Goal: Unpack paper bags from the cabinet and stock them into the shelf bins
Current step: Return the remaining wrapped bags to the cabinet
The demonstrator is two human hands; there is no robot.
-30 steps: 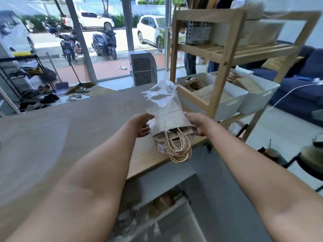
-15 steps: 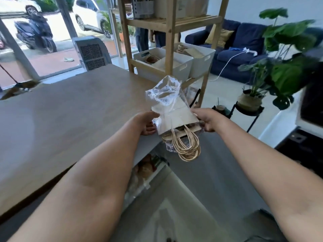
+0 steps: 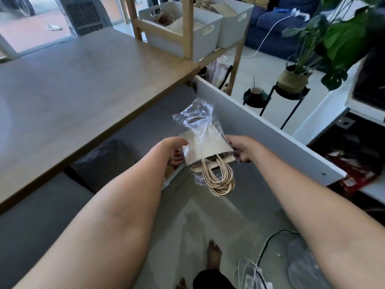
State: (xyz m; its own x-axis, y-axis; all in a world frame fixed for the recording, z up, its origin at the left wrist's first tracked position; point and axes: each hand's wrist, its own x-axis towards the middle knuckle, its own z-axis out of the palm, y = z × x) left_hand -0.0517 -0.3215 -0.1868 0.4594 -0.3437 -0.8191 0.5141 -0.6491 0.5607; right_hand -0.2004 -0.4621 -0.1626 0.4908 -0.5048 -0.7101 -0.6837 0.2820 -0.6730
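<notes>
Stack of paper bags (image 3: 205, 146) in loose plastic wrap (image 3: 196, 116), centre frame, held above the floor. Left hand (image 3: 174, 150) and right hand (image 3: 241, 149) grip opposite edges. Desk (image 3: 83, 80) upper left; shelf bins (image 3: 187, 28) at top.

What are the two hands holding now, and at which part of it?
Both hold one bundle of paper bags in clear plastic wrap. The left hand grips its left edge, the right hand its right edge; the handles hang free.
</notes>
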